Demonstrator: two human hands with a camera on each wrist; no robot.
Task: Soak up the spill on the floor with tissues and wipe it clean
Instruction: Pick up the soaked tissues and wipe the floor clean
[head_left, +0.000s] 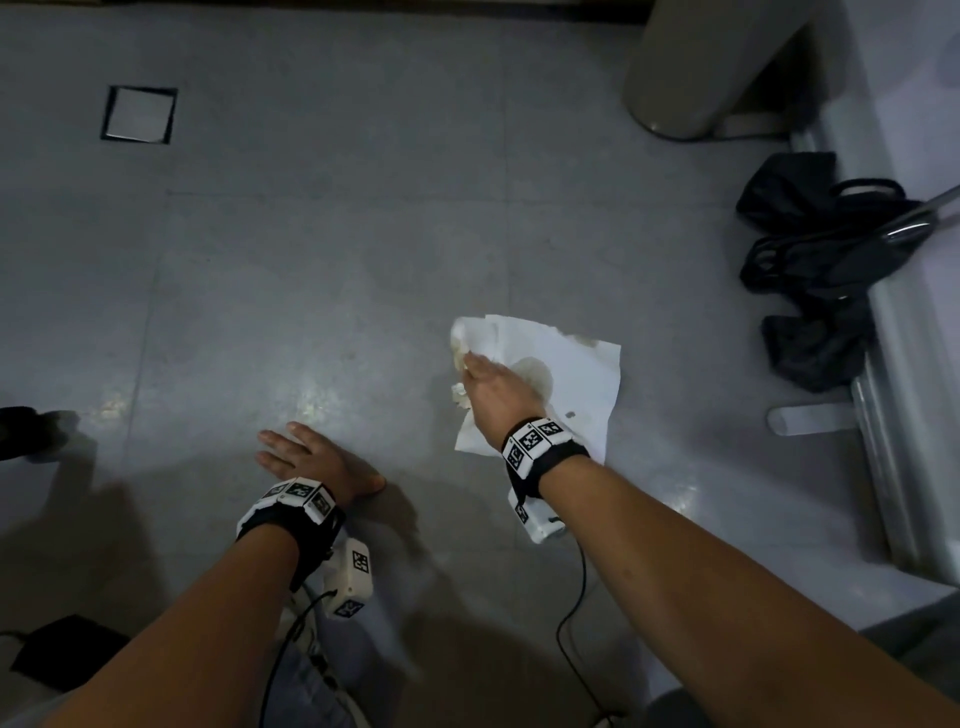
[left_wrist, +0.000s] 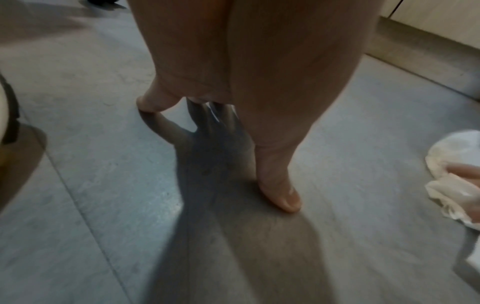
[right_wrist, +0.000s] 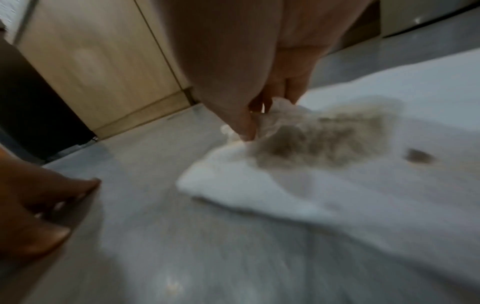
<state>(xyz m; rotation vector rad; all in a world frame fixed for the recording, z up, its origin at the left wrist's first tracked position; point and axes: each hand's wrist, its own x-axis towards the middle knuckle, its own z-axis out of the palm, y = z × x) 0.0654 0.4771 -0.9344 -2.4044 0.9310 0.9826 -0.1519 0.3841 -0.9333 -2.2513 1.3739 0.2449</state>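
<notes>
- Grey floor tiles (head_left: 322, 270) fill your head view, with a square floor drain (head_left: 139, 114) at 10 o'clock and a beige bin (head_left: 701, 73) at 1 o'clock.
- Your right hand (head_left: 493, 384) rests on the white tissue (head_left: 576, 374), just right of centre; its grip pinches a crumpled, stained bunch (right_wrist: 275, 115) at the sheet's far left edge.
- A brown wet patch (right_wrist: 324, 142) marks the tissue just beside your fingers (right_wrist: 244, 123).
- Your left hand (head_left: 311, 457) lies at 7 o'clock, well apart from the tissue, fingers straight and pressed on the floor, gripping nothing.
- Black bags (head_left: 815, 270) lie at 3 o'clock beside a metal rail (head_left: 883, 415).
</notes>
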